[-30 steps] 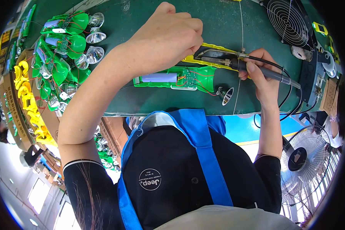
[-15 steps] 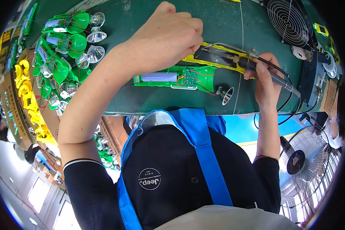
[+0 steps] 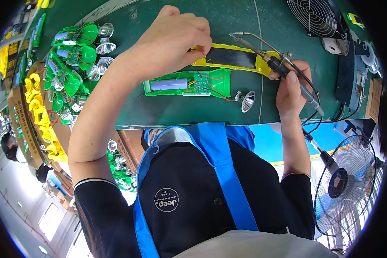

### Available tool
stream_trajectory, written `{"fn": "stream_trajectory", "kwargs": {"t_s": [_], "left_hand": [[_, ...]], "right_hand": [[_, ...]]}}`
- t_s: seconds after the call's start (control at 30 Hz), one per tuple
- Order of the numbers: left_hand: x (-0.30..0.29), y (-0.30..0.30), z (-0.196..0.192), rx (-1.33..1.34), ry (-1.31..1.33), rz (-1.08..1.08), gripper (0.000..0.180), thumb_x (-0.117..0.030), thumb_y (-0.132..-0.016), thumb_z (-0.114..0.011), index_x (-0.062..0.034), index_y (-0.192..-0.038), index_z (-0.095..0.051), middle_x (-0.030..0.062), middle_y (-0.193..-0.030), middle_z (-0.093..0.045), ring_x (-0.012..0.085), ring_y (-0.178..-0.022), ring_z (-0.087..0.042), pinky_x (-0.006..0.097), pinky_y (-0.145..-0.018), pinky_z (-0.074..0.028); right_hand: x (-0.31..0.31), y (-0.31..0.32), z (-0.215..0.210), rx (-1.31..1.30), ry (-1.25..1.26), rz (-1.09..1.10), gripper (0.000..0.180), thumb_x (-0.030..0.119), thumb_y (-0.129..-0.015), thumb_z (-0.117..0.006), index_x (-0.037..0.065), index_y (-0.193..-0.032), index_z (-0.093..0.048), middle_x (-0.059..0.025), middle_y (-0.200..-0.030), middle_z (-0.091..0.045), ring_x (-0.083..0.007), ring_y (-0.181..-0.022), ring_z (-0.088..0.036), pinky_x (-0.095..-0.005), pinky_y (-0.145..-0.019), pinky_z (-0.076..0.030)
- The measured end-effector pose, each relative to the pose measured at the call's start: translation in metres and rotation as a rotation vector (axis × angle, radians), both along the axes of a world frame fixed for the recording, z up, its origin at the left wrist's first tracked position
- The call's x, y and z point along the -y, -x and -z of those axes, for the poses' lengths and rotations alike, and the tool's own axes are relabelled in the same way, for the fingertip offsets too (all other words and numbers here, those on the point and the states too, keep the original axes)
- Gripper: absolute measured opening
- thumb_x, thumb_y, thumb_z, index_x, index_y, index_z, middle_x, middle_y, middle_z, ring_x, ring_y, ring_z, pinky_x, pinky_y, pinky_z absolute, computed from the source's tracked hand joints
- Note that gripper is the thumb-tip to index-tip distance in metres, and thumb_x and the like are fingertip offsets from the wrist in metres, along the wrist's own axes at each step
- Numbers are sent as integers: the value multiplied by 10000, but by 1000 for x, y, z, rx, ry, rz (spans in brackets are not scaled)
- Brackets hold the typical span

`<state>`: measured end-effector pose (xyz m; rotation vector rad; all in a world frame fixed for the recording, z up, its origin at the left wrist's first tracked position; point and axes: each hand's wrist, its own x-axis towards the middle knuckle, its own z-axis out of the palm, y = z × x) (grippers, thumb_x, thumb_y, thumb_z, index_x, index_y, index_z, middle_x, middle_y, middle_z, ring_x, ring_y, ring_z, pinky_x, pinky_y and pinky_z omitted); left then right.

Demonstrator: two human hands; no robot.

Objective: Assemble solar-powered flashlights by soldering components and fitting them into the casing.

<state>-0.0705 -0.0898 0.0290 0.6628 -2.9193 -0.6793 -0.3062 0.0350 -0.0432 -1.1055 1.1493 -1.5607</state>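
My right hand grips a soldering iron with a dark handle and a thin curved metal tube alongside its tip. The tip points up and left, above a yellow plastic casing half with a dark strip inside. The fingers of this hand are beside the casing's right end. My left hand is closed in a pinch at the casing's left end; what its fingertips hold is hidden. Nearer to me lies a green casing half with a purple battery cell, a green circuit board and a wired reflector lamp.
Several wired green casings with silvery reflectors crowd the left of the green table. Beyond them stand yellow parts along a cardboard box. A black wire-grilled fan unit sits at the far right; a standing fan is at lower right.
The iron's tip has lifted off the yellow casing, which now shows its dark strip. My left hand stays pinched at the casing's left end. The whole view has shifted slightly.
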Motion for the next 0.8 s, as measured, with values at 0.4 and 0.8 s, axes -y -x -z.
{"fn": "stream_trajectory", "kwargs": {"t_s": [0.4, 0.8], "left_hand": [[-67, 0, 33, -331, 302, -290, 124, -136, -644, -643, -101, -746, -582, 20, -894, -513, 212, -915, -505, 383, -811, -349], [-81, 36, 47, -442, 320, -430, 120, -48, -677, -615, -87, -787, -588, 33, -765, -555, 219, -792, -543, 361, -771, -375]], "right_hand": [[4, -4, -1, -128, 142, 137, 252, 169, -889, -510, -19, -1048, -456, -145, -930, -574, -214, -856, -579, -312, -815, -428], [9, -36, -2, 117, -56, 64, 277, 233, -933, -466, 23, -1115, -453, -116, -1026, -566, -198, -956, -548, -332, -871, -405]]}}
